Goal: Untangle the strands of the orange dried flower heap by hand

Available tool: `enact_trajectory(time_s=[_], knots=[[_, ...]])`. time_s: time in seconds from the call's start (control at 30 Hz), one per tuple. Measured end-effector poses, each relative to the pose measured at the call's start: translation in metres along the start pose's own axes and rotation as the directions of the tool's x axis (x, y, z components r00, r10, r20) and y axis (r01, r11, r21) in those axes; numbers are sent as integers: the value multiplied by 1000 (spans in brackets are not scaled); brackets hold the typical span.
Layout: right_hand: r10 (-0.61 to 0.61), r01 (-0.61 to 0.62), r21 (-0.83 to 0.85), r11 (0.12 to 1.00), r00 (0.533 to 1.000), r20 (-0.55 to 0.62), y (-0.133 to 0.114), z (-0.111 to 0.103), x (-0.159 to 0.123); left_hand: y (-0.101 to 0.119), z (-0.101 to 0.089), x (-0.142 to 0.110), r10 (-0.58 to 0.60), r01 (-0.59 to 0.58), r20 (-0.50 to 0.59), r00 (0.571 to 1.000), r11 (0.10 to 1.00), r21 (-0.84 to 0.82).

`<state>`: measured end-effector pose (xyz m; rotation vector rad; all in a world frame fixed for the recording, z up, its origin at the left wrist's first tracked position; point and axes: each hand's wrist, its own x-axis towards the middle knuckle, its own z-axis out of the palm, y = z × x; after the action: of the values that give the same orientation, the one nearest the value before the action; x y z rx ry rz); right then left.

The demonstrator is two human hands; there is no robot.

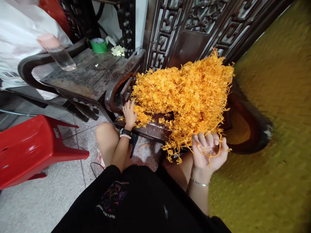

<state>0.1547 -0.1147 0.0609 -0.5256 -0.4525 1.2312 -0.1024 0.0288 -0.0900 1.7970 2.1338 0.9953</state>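
A big heap of thin orange strands with small tufted, flower-like ends point(179, 87) covers most of a dark wooden seat point(155, 132). What the strands are made of I cannot tell. At the heap's left edge rests my left hand point(130, 115), its fingers spread over a thin patch of the tufts. My right hand point(209, 151) is palm up at the front right of the heap, fingers curled over a few loose orange strands point(211, 156) that cross the palm. More strands hang over the seat's front edge beside it.
To the left stand a red plastic stool point(31, 145) and a wooden side table point(85, 72) with a clear bottle point(62, 56), a roll of green tape point(99, 46) and pale flowers point(118, 50). A carved chair back point(187, 45) rises behind the heap. Yellow-green fabric point(274, 136) hangs at right.
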Motion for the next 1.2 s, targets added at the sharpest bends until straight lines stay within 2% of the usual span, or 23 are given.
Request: enact_trajectory(time_s=[0.1, 0.27, 0.37, 0.43, 0.53, 0.57, 0.6, 0.63, 0.7, 0.77, 0.8, 0.87, 0.93, 1.07, 1.13, 1.2], knots=[[9, -10, -46, 999, 1000, -29, 4, -4, 3, -7, 4, -1, 16, -19, 180, 984, 1000, 17], [27, -29, -68, 997, 999, -35, 9, -8, 6, -14, 2, 4, -20, 26, 258, 966, 1000, -18], [41, -41, -23, 999, 999, -17, 8, -6, 8, -12, -7, 4, -24, 38, 232, 972, 998, -56], [43, -43, 19, 999, 999, 5, 7, -2, 9, -2, -17, -2, 4, 7, 155, 988, 997, -71], [34, -35, 49, 998, 999, 21, 5, 5, 11, 27, -35, -24, 101, -95, 13, 995, 972, -215], [30, -31, 50, 998, 999, 23, 5, 8, 12, 40, -41, -34, 167, -151, 23, 986, 936, -319], [27, -28, 45, 999, 999, 24, 4, 10, 13, 54, -47, -46, 244, -191, 69, 967, 880, -434], [22, -23, 40, 999, 999, 27, 4, 13, 13, 67, -52, -59, 334, -206, 145, 931, 811, -547], [7, -9, 33, 999, 999, 43, 4, 18, 15, 90, -55, -83, 495, -170, 295, 818, 696, -698], [-8, 6, 34, 999, 997, 71, 3, 23, 15, 104, -51, -102, 598, -132, 393, 699, 648, -750], [-19, 16, 36, 999, 996, 86, 2, 26, 15, 107, -46, -110, 623, -121, 422, 659, 642, -757], [-51, 48, 32, 998, 993, 102, -3, 29, 13, 109, -36, -119, 641, -127, 454, 619, 652, -747], [-115, 114, 23, 993, 989, 90, -11, 31, 10, 107, -28, -124, 621, -114, 461, 633, 665, -738], [-284, 284, 50, 958, 959, 3, -31, 25, 4, 101, -30, -122, 487, 83, 448, 750, 602, -794], [-331, 329, 157, 931, 943, -11, -39, 20, 0, 100, -38, -120, 415, 161, 445, 794, 562, -811], [-351, 330, 319, 889, 937, 9, -44, 15, -4, 101, -48, -117, 399, 194, 454, 797, 543, -817]])
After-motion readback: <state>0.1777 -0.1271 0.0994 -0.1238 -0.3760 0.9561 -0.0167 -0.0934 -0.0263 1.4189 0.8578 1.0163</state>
